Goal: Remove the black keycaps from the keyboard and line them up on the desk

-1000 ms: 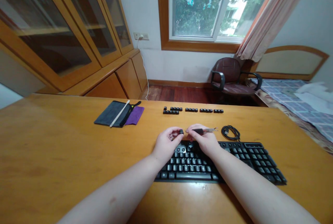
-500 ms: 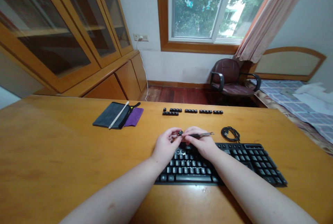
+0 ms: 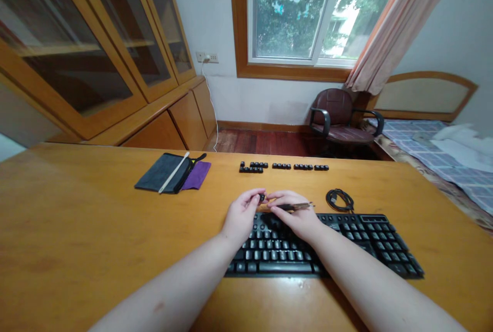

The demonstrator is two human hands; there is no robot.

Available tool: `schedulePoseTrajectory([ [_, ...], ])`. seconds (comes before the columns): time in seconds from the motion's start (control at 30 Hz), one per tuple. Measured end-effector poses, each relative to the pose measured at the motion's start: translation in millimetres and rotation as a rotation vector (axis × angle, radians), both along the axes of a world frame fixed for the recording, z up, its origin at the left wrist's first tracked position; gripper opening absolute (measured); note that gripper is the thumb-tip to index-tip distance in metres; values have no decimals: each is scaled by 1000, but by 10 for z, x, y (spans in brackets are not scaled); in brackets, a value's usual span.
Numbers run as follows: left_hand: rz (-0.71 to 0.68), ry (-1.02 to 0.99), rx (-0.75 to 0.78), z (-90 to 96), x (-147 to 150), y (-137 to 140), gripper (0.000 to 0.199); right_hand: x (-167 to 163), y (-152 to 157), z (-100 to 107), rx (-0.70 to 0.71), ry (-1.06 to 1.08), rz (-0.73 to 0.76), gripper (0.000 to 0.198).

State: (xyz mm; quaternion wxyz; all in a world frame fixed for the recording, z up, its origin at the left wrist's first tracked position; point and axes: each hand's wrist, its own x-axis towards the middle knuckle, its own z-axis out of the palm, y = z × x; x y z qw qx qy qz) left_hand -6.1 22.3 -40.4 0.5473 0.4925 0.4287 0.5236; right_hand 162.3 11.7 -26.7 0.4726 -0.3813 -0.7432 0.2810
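My left hand (image 3: pixel 242 214) pinches a small black keycap (image 3: pixel 262 197) between thumb and fingertips, above the back edge of the black keyboard (image 3: pixel 285 268). Close beside it, my right hand (image 3: pixel 297 215) is closed round a keycap puller (image 3: pixel 288 207) with a dark handle, its thin metal end pointing right. Its fingertips are near the keycap but look slightly apart from it. Both hands hide part of the upper left rows of the keyboard, where several key places lack their caps.
Removed keycaps (image 3: pixel 251 170) lie in rows near the desk's far edge. A coiled cable (image 3: pixel 340 200) sits behind the keyboard. To the left are a grey pouch (image 3: pixel 156 170), a white stick (image 3: pixel 174 172) on it and a purple cloth (image 3: pixel 197 175). Beyond the desk stands an armchair (image 3: pixel 336 111).
The left hand, with the keycap, has drawn slightly left, away from the right hand's fingertips. The puller has tilted a little and stays in the right hand.
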Motion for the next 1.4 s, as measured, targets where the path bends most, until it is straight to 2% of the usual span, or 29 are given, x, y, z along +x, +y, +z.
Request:
schedulePoseTrajectory([
  [0.3, -83, 76, 4, 78, 13, -28, 28, -13, 10, -10, 25, 25, -38, 10],
  [0.47, -54, 80, 0, 34, 12, -10, 25, -6, 13, -13, 39, 22, -30, 8],
  [0.63, 2, 55, -15, -13, -8, 8, 27, 4, 25, -28, 54, 33, -90, 7],
  [0.87, 6, 30, -92, 40, 8, 11, 30, 25, 43, -56, -6, 71, -97, 16],
  [0.97, 8, 32, -81, 56, 18, 5, 29, 48, 45, -93, -61, 64, -164, 21],
  [1.07, -10, 25, -87, 63, 28, -12, 26, 45, 33, -105, -147, -34, -228, 21],
  [1.23, -86, -21, -70, 20, 51, -26, 20, -3, 18, -63, -227, -213, -162, 27],
  [1.4, -120, 45, -12, -5, 44, -42, 11, -9, 24, -66, -227, -232, -140, 23],
])
